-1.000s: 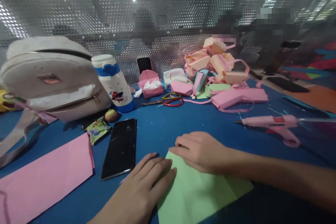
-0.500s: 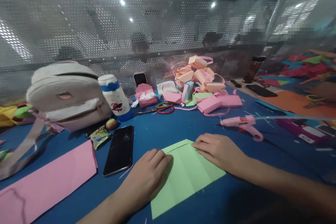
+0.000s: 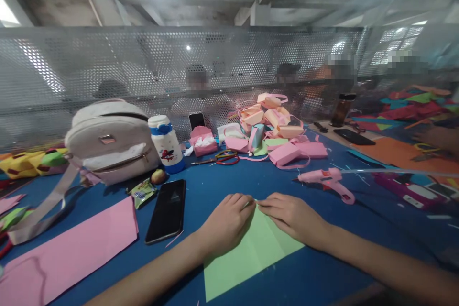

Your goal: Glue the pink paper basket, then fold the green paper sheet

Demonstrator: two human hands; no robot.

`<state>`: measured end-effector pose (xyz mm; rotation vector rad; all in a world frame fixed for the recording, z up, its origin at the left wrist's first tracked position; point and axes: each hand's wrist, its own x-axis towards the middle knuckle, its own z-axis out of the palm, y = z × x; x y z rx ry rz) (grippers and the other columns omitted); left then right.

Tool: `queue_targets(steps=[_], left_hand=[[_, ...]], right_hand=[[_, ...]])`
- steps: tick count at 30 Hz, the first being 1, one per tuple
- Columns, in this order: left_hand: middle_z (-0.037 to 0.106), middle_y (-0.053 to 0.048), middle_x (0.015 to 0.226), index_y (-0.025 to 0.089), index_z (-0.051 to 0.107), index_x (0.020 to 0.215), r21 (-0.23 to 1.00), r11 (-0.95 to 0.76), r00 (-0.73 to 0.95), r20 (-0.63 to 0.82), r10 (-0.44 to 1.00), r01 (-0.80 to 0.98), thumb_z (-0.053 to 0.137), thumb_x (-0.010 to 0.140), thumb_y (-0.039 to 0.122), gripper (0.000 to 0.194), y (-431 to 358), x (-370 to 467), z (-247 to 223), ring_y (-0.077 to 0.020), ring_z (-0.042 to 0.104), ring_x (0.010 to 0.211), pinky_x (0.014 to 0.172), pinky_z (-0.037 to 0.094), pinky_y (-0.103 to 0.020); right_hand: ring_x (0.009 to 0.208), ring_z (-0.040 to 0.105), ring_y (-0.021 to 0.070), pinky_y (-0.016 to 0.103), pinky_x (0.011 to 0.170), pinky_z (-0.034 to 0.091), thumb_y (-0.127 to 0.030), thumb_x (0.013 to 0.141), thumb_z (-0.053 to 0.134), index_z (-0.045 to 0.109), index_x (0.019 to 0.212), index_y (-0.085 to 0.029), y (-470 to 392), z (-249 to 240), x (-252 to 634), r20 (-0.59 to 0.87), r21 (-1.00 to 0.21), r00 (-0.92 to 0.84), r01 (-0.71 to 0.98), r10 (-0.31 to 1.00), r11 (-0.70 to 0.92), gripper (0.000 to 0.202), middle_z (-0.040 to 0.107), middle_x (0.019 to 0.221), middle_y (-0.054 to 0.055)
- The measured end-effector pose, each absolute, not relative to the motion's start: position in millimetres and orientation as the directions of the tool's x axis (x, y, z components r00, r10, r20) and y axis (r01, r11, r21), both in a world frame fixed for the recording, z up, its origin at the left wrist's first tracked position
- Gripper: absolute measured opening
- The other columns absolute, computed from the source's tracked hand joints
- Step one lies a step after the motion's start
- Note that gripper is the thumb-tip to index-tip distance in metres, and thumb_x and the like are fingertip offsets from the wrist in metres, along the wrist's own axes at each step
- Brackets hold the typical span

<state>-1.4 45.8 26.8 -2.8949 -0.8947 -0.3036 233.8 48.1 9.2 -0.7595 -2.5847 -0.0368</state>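
A sheet of light green paper with faint crease lines lies on the blue table in front of me. My left hand covers its upper left part, fingers curled down on the far edge. Beside it, my right hand pinches the same edge near the upper corner, and the fingertips of both hands almost meet there. The folded strip along that edge is mostly hidden under my fingers. A pink glue gun lies beyond my right hand, and a black phone lies left of my left hand.
Folded pink paper, a snack packet, a backpack and a bottle are on the left. Scissors and a pile of paper bags stand farther back. At far right, a co-worker's hand is near yellow-handled scissors.
My left hand has slid right along the paper's far edge, up to my right hand. My right hand stays at the corner. The camera view has tilted upward.
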Motion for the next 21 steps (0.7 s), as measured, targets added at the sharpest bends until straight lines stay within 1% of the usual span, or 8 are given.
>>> queue_targets(steps=[4,6,9,11,14,17,21], left_hand=[[0.061,-0.012,0.123,0.012,0.050,0.132,0.014,-0.838,0.812,0.240,0.533,0.546,0.040,0.101,0.016,0.032,44.5,-3.9,23.3,-0.0255,0.055,0.111,0.093,0.046,-0.039],[0.061,-0.012,0.122,0.013,0.050,0.131,0.034,-0.836,0.804,0.256,0.536,0.547,0.040,0.101,0.016,0.032,43.1,-4.6,22.4,-0.0248,0.055,0.111,0.093,0.046,-0.039],[0.061,-0.012,0.120,0.015,0.051,0.130,0.060,-0.831,0.791,0.277,0.546,0.553,0.040,0.101,0.016,0.032,41.8,-5.8,22.2,-0.0241,0.056,0.108,0.091,0.047,-0.037],[0.060,-0.012,0.118,0.015,0.053,0.129,0.072,-0.824,0.779,0.287,0.557,0.563,0.040,0.100,0.016,0.032,41.5,-6.4,22.6,-0.0245,0.056,0.104,0.088,0.048,-0.038],[0.059,-0.012,0.113,0.016,0.055,0.128,0.081,-0.816,0.770,0.292,0.568,0.572,0.039,0.099,0.015,0.032,41.0,-6.3,23.9,-0.0252,0.055,0.100,0.085,0.047,-0.038],[0.059,-0.012,0.108,0.016,0.055,0.127,0.080,-0.815,0.769,0.289,0.570,0.574,0.036,0.101,0.016,0.032,39.4,-5.6,25.4,-0.0250,0.053,0.096,0.083,0.046,-0.038],[0.057,-0.011,0.106,0.016,0.055,0.127,0.068,-0.816,0.773,0.287,0.566,0.573,0.035,0.101,0.017,0.033,37.4,-5.6,25.7,-0.0244,0.052,0.094,0.083,0.045,-0.038]], right_hand=[[0.102,0.065,0.0235,0.037,0.087,0.055,-0.012,0.094,0.054,0.068,0.117,-0.016,49.1,10.3,233.1,0.419,-0.175,-0.699,0.565,0.580,0.807,0.028,0.072,0.115,0.009],[0.102,0.065,0.0251,0.039,0.085,0.056,-0.017,0.093,0.058,0.066,0.121,-0.015,50.3,10.1,234.2,0.407,-0.175,-0.669,0.611,0.622,0.772,0.029,0.072,0.114,0.010],[0.101,0.064,0.0273,0.041,0.084,0.056,-0.023,0.091,0.064,0.063,0.127,-0.013,52.0,9.6,237.1,0.389,-0.129,-0.665,0.646,0.638,0.752,0.037,0.071,0.113,0.011],[0.099,0.064,0.0267,0.040,0.081,0.057,-0.023,0.091,0.065,0.063,0.126,-0.013,52.4,9.5,238.5,0.377,-0.099,-0.686,0.638,0.622,0.763,0.037,0.071,0.110,0.011],[0.093,0.064,0.0239,0.036,0.076,0.056,-0.016,0.093,0.059,0.065,0.123,-0.016,51.9,9.1,238.7,0.385,-0.056,-0.707,0.624,0.593,0.780,0.031,0.071,0.104,0.009],[0.091,0.064,0.0219,0.033,0.073,0.056,-0.008,0.092,0.053,0.067,0.119,-0.018,50.8,8.1,237.5,0.410,0.002,-0.720,0.615,0.560,0.789,0.033,0.070,0.103,0.008],[0.090,0.063,0.0208,0.032,0.073,0.055,-0.009,0.094,0.048,0.068,0.117,-0.017,49.3,7.4,236.0,0.434,0.097,-0.747,0.595,0.503,0.798,0.032,0.071,0.105,0.009]])
